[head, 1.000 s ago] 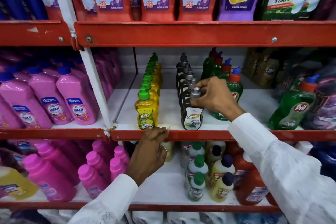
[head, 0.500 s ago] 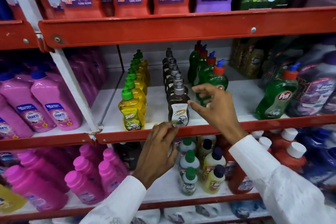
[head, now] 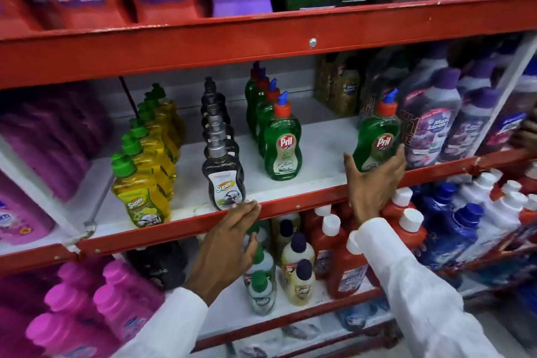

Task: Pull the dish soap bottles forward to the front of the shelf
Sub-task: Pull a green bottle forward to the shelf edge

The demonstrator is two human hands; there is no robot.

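**Head view: tall bottles, narrow bases, a lip to catch on**

Head camera looks down at the middle shelf (head: 290, 206), where four files of dish soap stand. The yellow row (head: 139, 192) and the dark row (head: 223, 180) already reach the red front lip. The green row (head: 282, 145) stops short of it, with bare white shelf in front. A lone green bottle (head: 377, 139) stands apart to the right, close to the edge.

The right hand (head: 374, 180) is spread wide, thumb on one side and fingers curling round the other of that lone bottle's base; whether it actually touches, I cannot tell. The left hand (head: 232, 229) lies flat with fingers together, tips resting on the lip just below the front dark bottle.

Risks, as I judge them: a pull taken high on the neck could tip a bottle forward over the lip (the bases are narrow). Dragging the front green bottle alone would leave those behind stranded, or knock them over like dominoes. A sleeve sweeping left might clip the dark row.
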